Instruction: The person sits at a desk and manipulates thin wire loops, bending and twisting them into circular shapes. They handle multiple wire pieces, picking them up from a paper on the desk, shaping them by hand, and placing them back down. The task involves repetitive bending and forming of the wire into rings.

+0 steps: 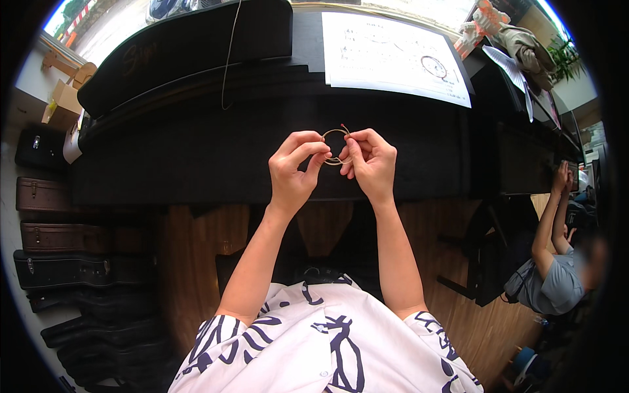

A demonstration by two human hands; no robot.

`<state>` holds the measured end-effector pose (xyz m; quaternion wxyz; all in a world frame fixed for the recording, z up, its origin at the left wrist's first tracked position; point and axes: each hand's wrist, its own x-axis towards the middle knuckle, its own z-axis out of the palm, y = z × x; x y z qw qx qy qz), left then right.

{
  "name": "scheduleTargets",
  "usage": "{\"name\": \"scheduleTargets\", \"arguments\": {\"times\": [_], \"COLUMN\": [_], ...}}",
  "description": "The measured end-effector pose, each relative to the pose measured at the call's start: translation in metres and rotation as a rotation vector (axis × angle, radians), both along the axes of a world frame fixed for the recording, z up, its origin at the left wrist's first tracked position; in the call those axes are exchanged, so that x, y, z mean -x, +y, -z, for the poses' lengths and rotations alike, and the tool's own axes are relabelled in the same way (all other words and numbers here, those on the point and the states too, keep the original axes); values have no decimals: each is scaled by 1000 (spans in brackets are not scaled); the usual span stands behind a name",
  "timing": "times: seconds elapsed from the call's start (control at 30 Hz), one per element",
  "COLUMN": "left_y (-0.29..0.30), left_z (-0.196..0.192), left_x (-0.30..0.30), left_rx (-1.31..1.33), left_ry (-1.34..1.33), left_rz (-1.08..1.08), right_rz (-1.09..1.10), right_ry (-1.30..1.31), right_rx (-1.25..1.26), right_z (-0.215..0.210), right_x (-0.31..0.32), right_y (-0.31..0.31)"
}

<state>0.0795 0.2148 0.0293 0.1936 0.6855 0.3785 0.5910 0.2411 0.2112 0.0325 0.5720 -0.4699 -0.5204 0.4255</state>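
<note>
Stretching across the upper half of the frame, a black desk is backing my hands, and the coil, a ring of thin golden wire, is sitting between them near the centre. My left hand is pinching its left side between thumb and fingers, while my right hand is pinching its right side, so both are touching it and neither is lying nearer. Being nearly round, the ring is showing no clear long axis; its loose end, reddish at the tip, is poking up at the upper right of the ring, just beside my right fingertips, making the right hand the nearer one to that end. Beyond the coil, papers are lying on the desk at upper right of centre, and a pale cord is hanging down the raised panel at upper left. Dark cases are lining the left edge, wooden floor is showing below the desk, and at the far right a co-worker is stretching both arms forward.
</note>
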Motion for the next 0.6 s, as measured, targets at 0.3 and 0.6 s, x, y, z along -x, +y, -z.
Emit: {"name": "scheduleTargets", "arguments": {"times": [0.3, 0.6], "left_y": [-8, -117], "left_z": [-1, -3], "left_x": [4, 44], "left_rx": [-141, 483], "left_ry": [-48, -592], "left_rz": [43, 180], "right_rz": [64, -29], "right_ry": [-109, 37], "right_rx": [-42, -40], "right_z": [2, -1], "right_x": [6, 3], "right_y": [1, -4]}}
